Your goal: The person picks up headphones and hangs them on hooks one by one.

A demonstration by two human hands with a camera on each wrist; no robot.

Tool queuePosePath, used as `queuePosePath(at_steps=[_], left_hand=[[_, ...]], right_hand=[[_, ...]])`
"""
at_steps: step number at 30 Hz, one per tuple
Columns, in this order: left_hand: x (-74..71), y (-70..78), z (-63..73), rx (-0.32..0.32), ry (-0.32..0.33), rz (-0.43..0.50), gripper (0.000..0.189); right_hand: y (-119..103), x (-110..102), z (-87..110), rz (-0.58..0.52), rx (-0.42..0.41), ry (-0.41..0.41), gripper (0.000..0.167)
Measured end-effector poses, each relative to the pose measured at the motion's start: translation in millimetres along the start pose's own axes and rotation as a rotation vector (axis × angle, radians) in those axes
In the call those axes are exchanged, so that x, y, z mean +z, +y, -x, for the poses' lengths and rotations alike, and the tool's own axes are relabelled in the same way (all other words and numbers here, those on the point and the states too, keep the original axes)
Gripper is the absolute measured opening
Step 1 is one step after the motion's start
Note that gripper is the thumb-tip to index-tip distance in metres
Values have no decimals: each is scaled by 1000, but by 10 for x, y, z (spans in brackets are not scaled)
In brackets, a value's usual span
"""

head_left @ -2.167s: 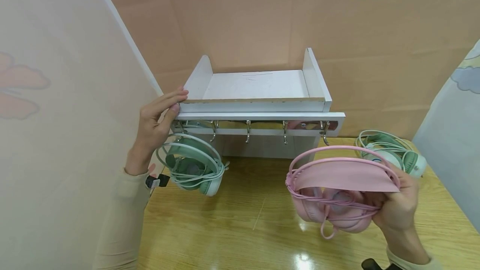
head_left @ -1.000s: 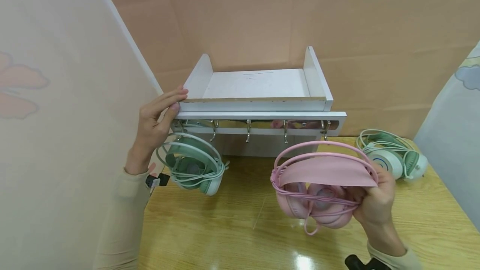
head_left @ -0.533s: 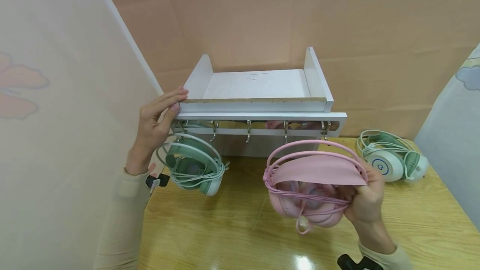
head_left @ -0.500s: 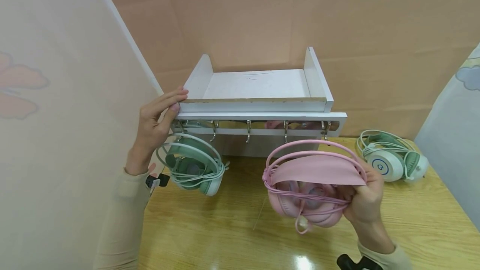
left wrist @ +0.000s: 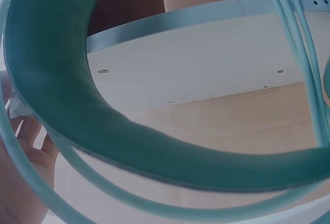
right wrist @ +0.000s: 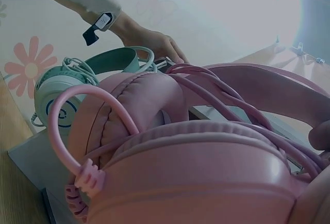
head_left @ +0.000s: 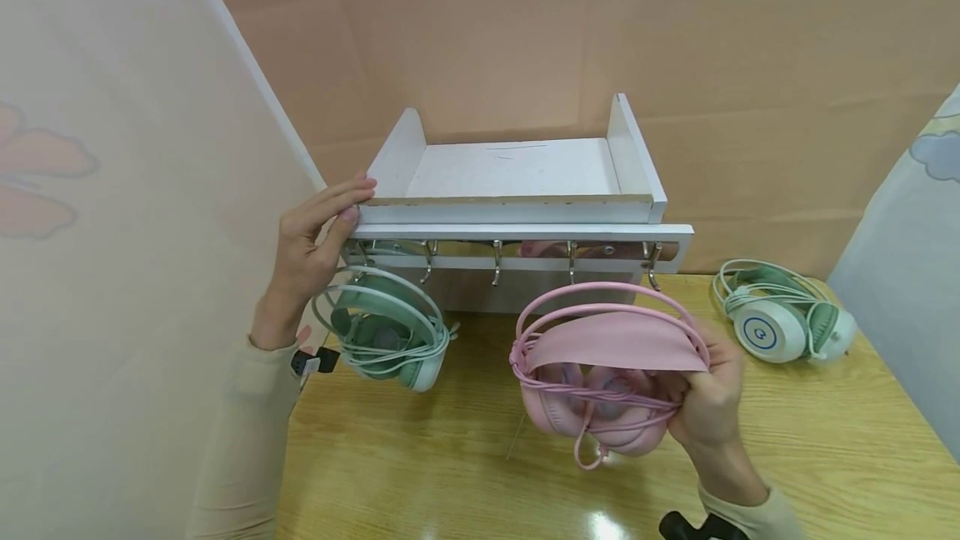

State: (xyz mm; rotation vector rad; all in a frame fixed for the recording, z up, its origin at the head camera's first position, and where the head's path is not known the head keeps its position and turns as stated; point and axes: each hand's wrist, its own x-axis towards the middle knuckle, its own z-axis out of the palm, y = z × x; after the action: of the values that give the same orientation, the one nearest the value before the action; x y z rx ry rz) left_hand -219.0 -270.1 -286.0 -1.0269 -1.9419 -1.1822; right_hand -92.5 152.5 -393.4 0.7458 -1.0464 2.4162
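My right hand (head_left: 708, 394) grips the right side of a pink pair of headphones (head_left: 618, 344), held in front of the rack with its headband up and its cable bundled around it. Its upper arc overlaps the lower tips of the right hooks in the head view. My left hand (head_left: 311, 240) rests on the front left corner of the white shelf rack (head_left: 517, 212), fingers laid over the top, thumb at the front. Just below it, green headphones (head_left: 390, 332) hang at the left end hook; their band (left wrist: 46, 69) fills much of the left wrist view.
Several metal hooks (head_left: 497, 263) line the rack's front rail. A second green pair of headphones (head_left: 783, 315) lies on the wooden table (head_left: 840, 440) at the right. A white wall (head_left: 150, 90) stands close on the left, and brown paper (head_left: 510, 32) covers the back.
My right hand has carried the pink headphones leftward along the rack's front, uncovering the green pair on the table. The left hand and the hanging headphones have stayed put.
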Motion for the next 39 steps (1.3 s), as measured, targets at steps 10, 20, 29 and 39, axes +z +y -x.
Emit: queuePosePath(at_steps=[10,20,29,39], left_hand=[[9,18,3,-20,12,2,33],[3,4,9,-19,6,-14,35],[12,-9,14,-25,7,-13,36],[16,8,16,-49,21,4,32]], right_hand=[[87,91,47,27,26,12,68],[105,241,30,88,71,47,59],[140,310,22,95,101,47,55],[315,359,53,55,71,-5,60]])
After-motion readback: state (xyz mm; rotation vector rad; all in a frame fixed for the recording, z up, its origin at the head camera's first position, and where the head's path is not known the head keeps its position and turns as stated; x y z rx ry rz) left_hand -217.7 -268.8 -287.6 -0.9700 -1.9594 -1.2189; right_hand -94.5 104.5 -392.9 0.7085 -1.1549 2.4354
